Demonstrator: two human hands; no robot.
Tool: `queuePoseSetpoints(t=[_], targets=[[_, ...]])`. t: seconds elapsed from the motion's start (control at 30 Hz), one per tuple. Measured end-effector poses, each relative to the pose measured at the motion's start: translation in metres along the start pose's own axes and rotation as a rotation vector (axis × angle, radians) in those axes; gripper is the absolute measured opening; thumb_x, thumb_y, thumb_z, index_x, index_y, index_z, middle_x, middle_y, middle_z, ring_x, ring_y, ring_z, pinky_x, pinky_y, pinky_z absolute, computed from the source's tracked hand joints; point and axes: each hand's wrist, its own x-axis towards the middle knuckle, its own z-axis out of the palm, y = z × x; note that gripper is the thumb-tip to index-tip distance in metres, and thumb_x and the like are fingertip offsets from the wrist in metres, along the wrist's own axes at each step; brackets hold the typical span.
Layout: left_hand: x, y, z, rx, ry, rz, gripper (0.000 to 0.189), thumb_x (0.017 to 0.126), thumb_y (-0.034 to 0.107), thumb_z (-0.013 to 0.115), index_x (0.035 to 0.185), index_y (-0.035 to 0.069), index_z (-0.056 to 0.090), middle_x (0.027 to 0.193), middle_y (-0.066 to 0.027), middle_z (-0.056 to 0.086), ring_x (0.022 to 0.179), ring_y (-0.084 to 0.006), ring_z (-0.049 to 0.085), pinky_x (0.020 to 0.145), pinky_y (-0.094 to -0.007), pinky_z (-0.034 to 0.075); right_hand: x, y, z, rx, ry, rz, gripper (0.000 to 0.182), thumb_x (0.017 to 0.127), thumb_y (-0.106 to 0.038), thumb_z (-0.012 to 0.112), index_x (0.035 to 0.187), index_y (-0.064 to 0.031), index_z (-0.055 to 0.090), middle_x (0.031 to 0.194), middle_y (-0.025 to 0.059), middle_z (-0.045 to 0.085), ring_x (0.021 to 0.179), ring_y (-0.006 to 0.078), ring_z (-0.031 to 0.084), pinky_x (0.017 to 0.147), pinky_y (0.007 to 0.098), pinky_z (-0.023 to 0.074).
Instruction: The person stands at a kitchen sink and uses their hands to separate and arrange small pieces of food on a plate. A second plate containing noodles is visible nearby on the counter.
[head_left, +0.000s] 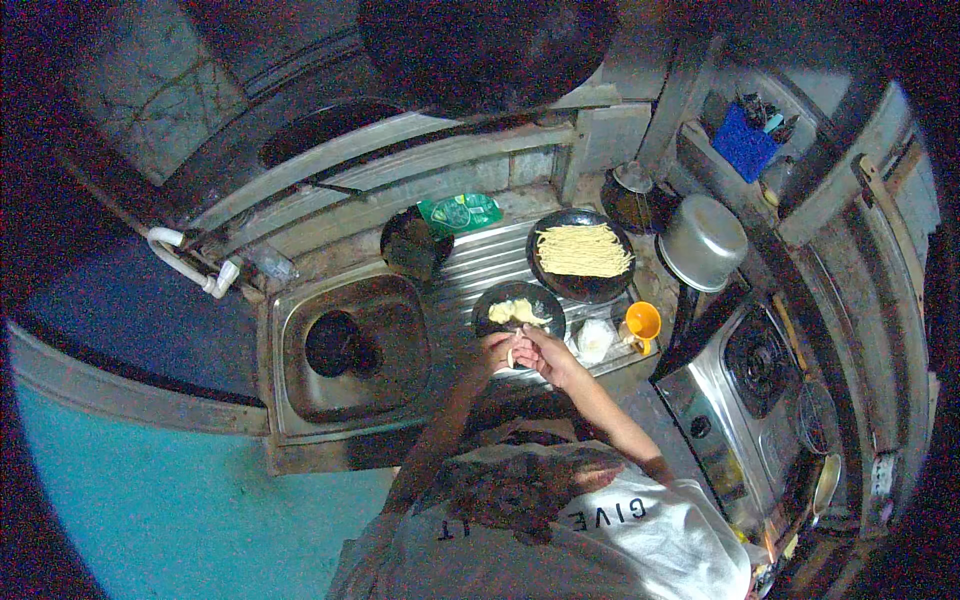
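My left hand (499, 354) and my right hand (549, 355) meet over the near edge of a dark round plate (480, 309). A small pale strip of dough (511, 358) shows between the fingers, and both hands appear to be closed around it. Poor light and noise blur the exact grip. On the plate lies a soft, pale yellow lump of dough (511, 310). Farther off, a larger dark round plate (581, 288) carries rows of thin, noodle-like dough strips (585, 250). Right of my hands are a white plastic bag (595, 339) and an orange mug (643, 321).
The plates stand on the ribbed drainboard (480, 259) of a steel sink (409, 330). A green packet (461, 213) lies behind. At right are an upturned metal pot (705, 241), a gas stove (750, 420) and a wire skimmer (816, 412). A large dark pan (487, 52) hangs above.
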Motion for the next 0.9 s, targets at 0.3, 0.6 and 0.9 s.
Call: queuePoseSetpoints(t=[0.3, 0.6, 0.9], targets=[[-0.004, 0.006, 0.002, -0.184, 0.063, 0.186, 0.033, 0.081, 0.027, 0.057, 0.105, 0.005, 0.053, 0.093, -0.0051, 0.055, 0.091, -0.0138, 0.053, 0.077, -0.0245, 0.043, -0.004, 0.012, 0.000, -0.270, -0.059, 0.012, 0.027, 0.079, -0.016, 0.062, 0.103, -0.0083, 0.052, 0.092, 0.0028, 0.060, 0.079, 0.0126, 0.060, 0.066, 0.0242, 0.0497], [0.000, -0.001, -0.007, -0.243, 0.150, 0.100, 0.035, 0.079, 0.028, 0.059, 0.105, 0.006, 0.051, 0.097, -0.0024, 0.056, 0.090, -0.0135, 0.054, 0.078, -0.0250, 0.043, 0.003, 0.013, -0.012, -0.004, 0.058, -0.153, 0.018, 0.079, -0.009, 0.058, 0.097, -0.0053, 0.055, 0.085, 0.0049, 0.061, 0.069, 0.0131, 0.060, 0.062, 0.0233, 0.0520], [0.050, -0.061, -0.037, 0.426, 0.302, 0.791, 0.026, 0.081, 0.023, 0.055, 0.096, 0.002, 0.057, 0.089, -0.0052, 0.060, 0.083, -0.0151, 0.056, 0.076, -0.0266, 0.043, 0.005, 0.007, -0.015, -0.500, 0.123, -0.446, 0.022, 0.076, -0.002, 0.058, 0.098, 0.0002, 0.057, 0.083, 0.0036, 0.061, 0.073, 0.0087, 0.056, 0.067, 0.0198, 0.0446]])
